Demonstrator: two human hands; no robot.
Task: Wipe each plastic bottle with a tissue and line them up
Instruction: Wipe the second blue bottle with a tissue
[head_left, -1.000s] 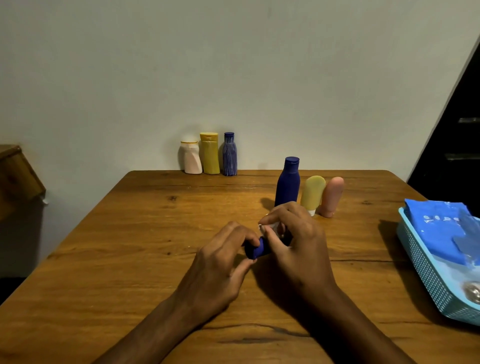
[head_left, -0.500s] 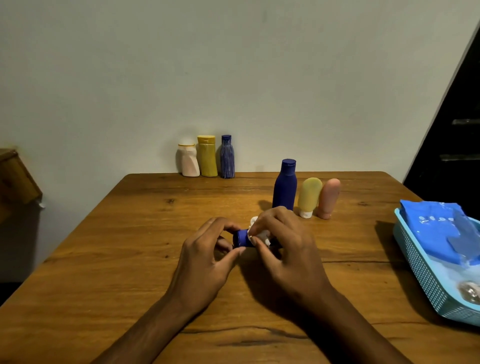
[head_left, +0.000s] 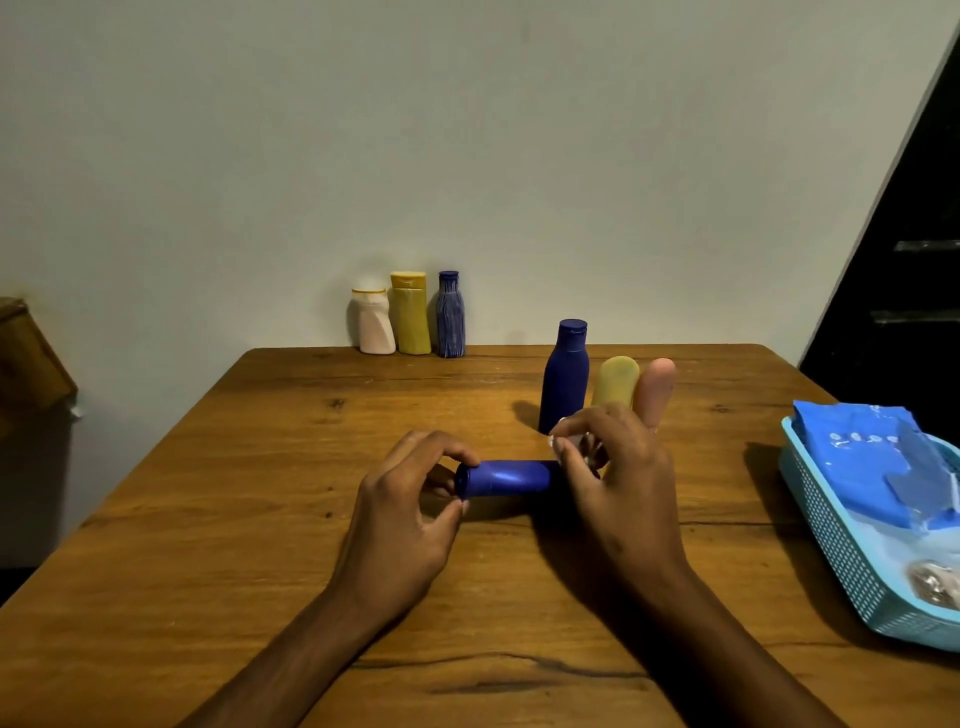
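Far left edge of frame: brown wooden furniture piece (head_left: 26, 353), partly cut off, beside the wooden surface (head_left: 208, 519).

Upper centre-left, at the surface's far edge against the wall, 3 bottles upright in a tight row: white bottle (head_left: 373, 322), yellow bottle (head_left: 410, 314), striped blue bottle (head_left: 450, 316). Each just beside the next.

Centre of frame: left hand (head_left: 402, 525), fingers curled, thumb + fingertips pinching the cap end of a small dark blue bottle (head_left: 506, 478). That bottle is lying sideways, lengthwise left-right, between the two hands; can't tell if it touches the surface or is held just above it.

Right of it: right hand (head_left: 618, 483), fingers curled round the bottle's other end, w/ a bit of whitish tissue (head_left: 569, 441) pinched at the fingertips against the bottle. Only a small part of the tissue shows.

Behind the right hand, 3 more containers close together: tall dark blue bottle (head_left: 565, 376) upright, then a yellow tube (head_left: 615, 382) and a pink tube (head_left: 657, 384); both tubes' lower ends are hidden by the hand.

Right edge of frame: light blue perforated basket (head_left: 831, 545) on the surface, w/ a blue tissue pack (head_left: 872, 462) in it + something shiny at its near end, too blurred to tell.
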